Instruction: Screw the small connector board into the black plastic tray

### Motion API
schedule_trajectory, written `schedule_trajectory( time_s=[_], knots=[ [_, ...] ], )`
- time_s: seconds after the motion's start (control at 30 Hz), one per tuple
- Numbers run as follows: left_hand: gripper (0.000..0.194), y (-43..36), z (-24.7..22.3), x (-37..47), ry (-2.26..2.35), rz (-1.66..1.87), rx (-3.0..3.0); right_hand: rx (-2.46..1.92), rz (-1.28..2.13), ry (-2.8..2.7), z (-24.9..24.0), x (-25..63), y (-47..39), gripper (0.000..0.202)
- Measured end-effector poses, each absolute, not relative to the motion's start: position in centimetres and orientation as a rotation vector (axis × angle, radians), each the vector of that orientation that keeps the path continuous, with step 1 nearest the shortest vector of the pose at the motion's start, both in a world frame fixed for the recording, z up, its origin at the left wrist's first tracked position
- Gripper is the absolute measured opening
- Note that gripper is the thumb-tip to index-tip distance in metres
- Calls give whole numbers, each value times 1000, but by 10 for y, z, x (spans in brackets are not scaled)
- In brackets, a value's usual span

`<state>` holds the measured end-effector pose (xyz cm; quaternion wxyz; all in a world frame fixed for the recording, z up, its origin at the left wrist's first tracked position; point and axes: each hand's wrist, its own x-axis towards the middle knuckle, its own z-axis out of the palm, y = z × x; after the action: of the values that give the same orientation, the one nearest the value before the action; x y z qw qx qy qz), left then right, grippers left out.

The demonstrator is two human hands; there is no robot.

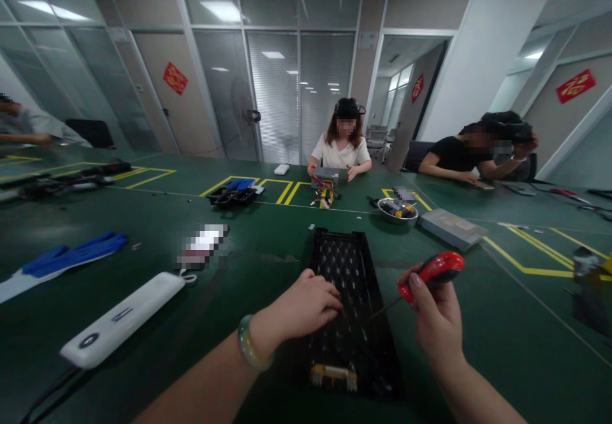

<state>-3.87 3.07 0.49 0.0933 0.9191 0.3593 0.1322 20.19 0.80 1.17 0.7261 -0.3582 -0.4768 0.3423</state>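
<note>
In front of me lies a long black plastic casing (337, 255), its inside dotted with rows of small shiny spots. A yellowish part (333, 376) sits at its near end. My left hand (313, 303), with a bangle (252, 342) on the wrist, reaches over the casing's left side. Its fingers are bent together and point down into the casing; their tips and whatever they may hold are hidden. My right hand (437, 312) is closed around a screwdriver (437, 274) with a red and black handle. The thin shaft slants down left over the casing.
A white power bank-like device (124, 319) with a cable, a phone (203, 245) and a blue-white glove (71, 258) lie left. Beyond are a black tray (234, 194), a metal bowl (398, 210) of parts and a grey metal box (452, 228). A person (347, 140) opposite handles a wired box (325, 175).
</note>
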Motion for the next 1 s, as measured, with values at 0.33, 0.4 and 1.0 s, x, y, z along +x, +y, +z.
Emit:
schedule_trajectory(
  time_s=[0.33, 0.4, 1.0],
  knots=[
    [25, 35, -6, -39, 1087, 450, 2724, -871, 615, -1343, -15, 210, 12, 22],
    [26, 37, -7, -40, 1113, 442, 2721, -886, 556, -1443, -17, 211, 11, 20],
    [17, 42, 4, -49, 1340, 434, 2662, -868, 594, -1354, -14, 205, 14, 26]
  ],
)
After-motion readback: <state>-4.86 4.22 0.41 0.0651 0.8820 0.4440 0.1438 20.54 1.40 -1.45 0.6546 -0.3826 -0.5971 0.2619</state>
